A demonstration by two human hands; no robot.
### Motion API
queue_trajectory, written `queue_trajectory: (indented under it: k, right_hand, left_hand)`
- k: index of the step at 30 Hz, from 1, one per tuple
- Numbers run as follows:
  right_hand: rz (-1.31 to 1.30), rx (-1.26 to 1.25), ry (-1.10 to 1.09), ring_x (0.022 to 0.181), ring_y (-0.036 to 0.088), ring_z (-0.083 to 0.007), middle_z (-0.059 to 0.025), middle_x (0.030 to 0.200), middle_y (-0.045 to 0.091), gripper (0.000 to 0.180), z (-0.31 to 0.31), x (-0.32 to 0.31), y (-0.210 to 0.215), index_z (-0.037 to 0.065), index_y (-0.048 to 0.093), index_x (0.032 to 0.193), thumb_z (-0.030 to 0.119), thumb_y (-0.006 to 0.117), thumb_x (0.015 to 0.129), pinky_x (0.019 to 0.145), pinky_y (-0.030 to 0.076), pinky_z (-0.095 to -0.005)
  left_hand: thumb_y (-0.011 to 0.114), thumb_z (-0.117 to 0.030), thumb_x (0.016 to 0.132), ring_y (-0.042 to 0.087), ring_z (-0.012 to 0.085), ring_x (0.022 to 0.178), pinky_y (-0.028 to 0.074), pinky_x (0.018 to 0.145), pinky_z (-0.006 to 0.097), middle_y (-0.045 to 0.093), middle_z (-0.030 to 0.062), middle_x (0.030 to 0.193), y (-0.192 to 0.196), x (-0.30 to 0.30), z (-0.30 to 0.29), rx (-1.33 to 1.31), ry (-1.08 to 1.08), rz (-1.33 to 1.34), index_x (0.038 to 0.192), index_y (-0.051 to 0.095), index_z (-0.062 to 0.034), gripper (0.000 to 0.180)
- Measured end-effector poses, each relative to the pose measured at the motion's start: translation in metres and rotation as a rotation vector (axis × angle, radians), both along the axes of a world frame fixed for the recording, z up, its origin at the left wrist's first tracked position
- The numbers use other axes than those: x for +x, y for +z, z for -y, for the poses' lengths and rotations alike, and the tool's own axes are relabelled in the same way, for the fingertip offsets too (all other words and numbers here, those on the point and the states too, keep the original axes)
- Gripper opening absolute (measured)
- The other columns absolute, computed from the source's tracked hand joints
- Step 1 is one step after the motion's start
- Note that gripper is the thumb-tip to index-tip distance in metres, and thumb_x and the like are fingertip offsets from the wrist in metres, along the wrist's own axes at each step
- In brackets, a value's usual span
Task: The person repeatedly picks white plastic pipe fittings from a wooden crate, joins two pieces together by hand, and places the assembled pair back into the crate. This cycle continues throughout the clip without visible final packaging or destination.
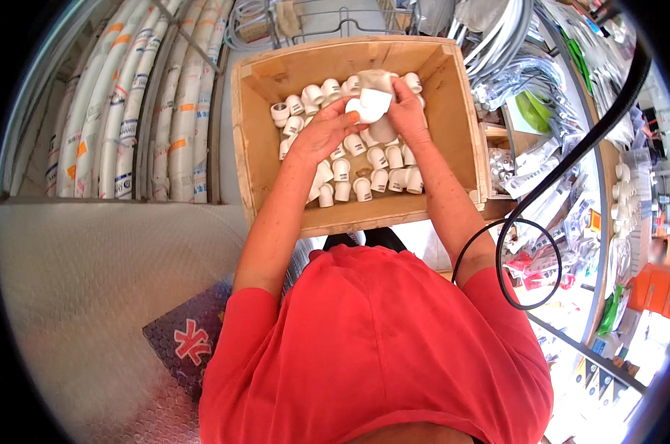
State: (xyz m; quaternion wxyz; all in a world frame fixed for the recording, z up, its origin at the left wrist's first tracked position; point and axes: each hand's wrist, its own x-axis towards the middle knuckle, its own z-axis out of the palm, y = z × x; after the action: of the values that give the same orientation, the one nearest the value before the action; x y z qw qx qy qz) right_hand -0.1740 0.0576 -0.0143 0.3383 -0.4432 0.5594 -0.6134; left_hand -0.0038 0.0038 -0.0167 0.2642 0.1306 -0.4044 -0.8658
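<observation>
The wooden crate (258, 118) is the reference for all positions. The white elbow fitting (370, 106) is held above the crate's interior, toward its far wall, over the loose fittings.

Left hand (327, 129): reaches in over the crate's near wall. Its thumb and fingers are closed together on the left side of the elbow fitting, pinching it.

Right hand (407, 111): also inside the crate's outline, toward its right wall. Its fingers are bent around a beige cloth (377, 79) and hold it against the right and far side of the same fitting. The exact contact of the fingertips behind the fitting appears to be covered by the cloth and cannot be confirmed.

Crate contents: many white pipe fittings (376, 158) lie across the crate floor, set at differing angles, some with the open end visible.

Surroundings: long wrapped pipes (132, 96) lie to the left of the crate. A wire rack (342, 26) is beyond its far wall. Coiled hoses (498, 37) are beyond its far right corner. A black cable (572, 159) arcs to the right of the crate.
</observation>
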Motion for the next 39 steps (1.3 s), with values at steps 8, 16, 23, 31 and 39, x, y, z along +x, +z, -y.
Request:
queue_trajectory:
  k: [8, 16, 23, 31, 39]
  right_hand:
    - [-0.343, -0.001, 0.037, 0.102, 0.056, -0.0264, -0.0138, 0.109, 0.057, 0.035, -0.002, 0.005, 0.004, 0.005, 0.060, 0.108, 0.015, 0.067, 0.075, 0.088, 0.045, -0.0331]
    - [-0.461, 0.104, 0.103, 0.086, 0.059, -0.0272, -0.0147, 0.104, 0.054, 0.057, -0.020, -0.021, 0.040, 0.006, 0.051, 0.121, 0.031, 0.066, 0.073, 0.078, 0.048, -0.0353]
    - [-0.424, 0.140, 0.071, 0.078, 0.057, -0.0225, -0.0130, 0.091, 0.055, 0.061, -0.057, -0.047, 0.075, 0.001, 0.055, 0.112, 0.049, 0.067, 0.076, 0.070, 0.047, -0.0323]
    - [-0.184, -0.012, -0.086, 0.081, 0.057, -0.0168, -0.0102, 0.093, 0.058, 0.049, -0.079, -0.069, 0.071, 0.000, 0.059, 0.108, 0.032, 0.073, 0.074, 0.073, 0.047, -0.0290]
    - [0.295, -0.056, -0.036, 0.093, 0.059, -0.0103, -0.0048, 0.103, 0.063, 0.045, -0.120, -0.114, 0.101, 0.003, 0.052, 0.121, 0.014, 0.068, 0.080, 0.082, 0.047, -0.0248]
  left_hand:
    - [0.063, -0.021, 0.085, 0.049, 0.0186, 0.114, 0.038, 0.098, 0.039, 0.053, 0.0063, 0.123, 0.006, -0.002, -0.002, 0.042, -0.023, 0.053, 0.129, 0.043, -0.0028, 0.052]
    - [0.068, -0.018, 0.081, 0.050, 0.0205, 0.111, 0.038, 0.096, 0.039, 0.054, 0.0062, 0.121, -0.002, -0.013, 0.016, 0.150, 0.108, 0.039, 0.126, 0.045, -0.0062, 0.052]
    - [0.065, -0.014, 0.084, 0.052, 0.0196, 0.109, 0.038, 0.096, 0.037, 0.055, 0.0067, 0.119, 0.018, -0.055, -0.013, 0.053, 0.169, 0.097, 0.125, 0.047, -0.0047, 0.047]
    - [0.068, -0.010, 0.081, 0.053, 0.0167, 0.107, 0.042, 0.093, 0.033, 0.056, 0.0076, 0.117, 0.041, -0.098, -0.047, -0.082, 0.215, 0.151, 0.124, 0.049, -0.0011, 0.048]
    - [0.067, -0.010, 0.082, 0.056, 0.0128, 0.094, 0.045, 0.085, 0.027, 0.058, 0.0052, 0.107, 0.046, -0.123, -0.069, -0.066, 0.182, 0.116, 0.122, 0.051, 0.0018, 0.044]
